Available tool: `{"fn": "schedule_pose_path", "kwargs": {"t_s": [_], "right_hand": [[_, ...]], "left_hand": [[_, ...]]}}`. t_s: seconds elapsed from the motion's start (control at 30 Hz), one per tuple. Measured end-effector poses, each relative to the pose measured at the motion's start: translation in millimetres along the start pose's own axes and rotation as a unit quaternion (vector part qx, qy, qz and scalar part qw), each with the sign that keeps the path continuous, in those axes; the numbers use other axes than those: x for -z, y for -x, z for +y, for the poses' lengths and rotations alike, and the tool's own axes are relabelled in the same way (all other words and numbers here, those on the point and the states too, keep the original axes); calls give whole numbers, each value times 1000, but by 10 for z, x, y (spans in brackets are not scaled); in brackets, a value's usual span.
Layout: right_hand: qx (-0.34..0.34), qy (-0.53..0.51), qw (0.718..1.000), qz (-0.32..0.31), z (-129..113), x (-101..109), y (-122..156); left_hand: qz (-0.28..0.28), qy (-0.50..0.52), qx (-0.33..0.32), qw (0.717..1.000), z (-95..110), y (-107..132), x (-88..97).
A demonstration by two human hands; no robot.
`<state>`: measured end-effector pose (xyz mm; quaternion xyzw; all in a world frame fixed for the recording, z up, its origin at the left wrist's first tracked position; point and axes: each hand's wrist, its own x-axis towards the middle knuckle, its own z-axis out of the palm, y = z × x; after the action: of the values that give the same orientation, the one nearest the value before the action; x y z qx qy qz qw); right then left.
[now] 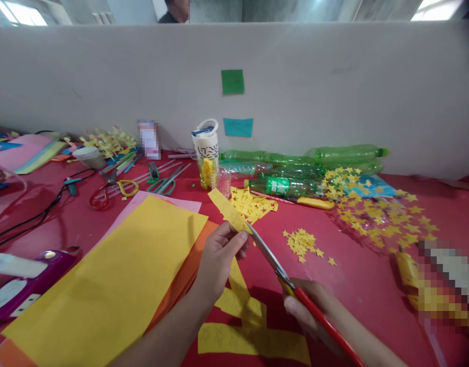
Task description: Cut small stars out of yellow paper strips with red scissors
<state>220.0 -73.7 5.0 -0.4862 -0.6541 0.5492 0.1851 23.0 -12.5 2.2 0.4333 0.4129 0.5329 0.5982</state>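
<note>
Pinched in my left hand [219, 257] is a strip of yellow paper [224, 205] with faint star outlines. My right hand [314, 308] grips red-handled scissors [265, 250], whose blade tips meet the strip's edge beside my left fingertips. More yellow strips [253, 340] lie on the table below my hands. A small heap of cut yellow stars [301, 243] rests to the right of the blades. Beyond my left hand are yellow paper scraps [253, 204] with star-shaped holes. Parts of the right fingers are hidden by the handle.
Yellow sheets [115, 275] over orange and pink ones lie left. Green bottles [291, 186] line the back, near a yellow cutter [314, 203] and a white cup [206, 153]. More stars [383, 219] spread right. A purple power strip [39, 285] and cords sit far left.
</note>
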Motion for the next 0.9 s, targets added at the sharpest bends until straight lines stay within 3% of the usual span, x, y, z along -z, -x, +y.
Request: {"fn": "schedule_pose_path", "kwargs": {"t_s": [0.6, 0.9], "right_hand": [[-47, -13, 999, 3, -78, -5, 1], [-53, 23, 997, 40, 31, -39, -31]], "left_hand": [[1, 3, 6, 1000, 5, -2, -2], [-3, -4, 7, 1000, -4, -12, 13]]}}
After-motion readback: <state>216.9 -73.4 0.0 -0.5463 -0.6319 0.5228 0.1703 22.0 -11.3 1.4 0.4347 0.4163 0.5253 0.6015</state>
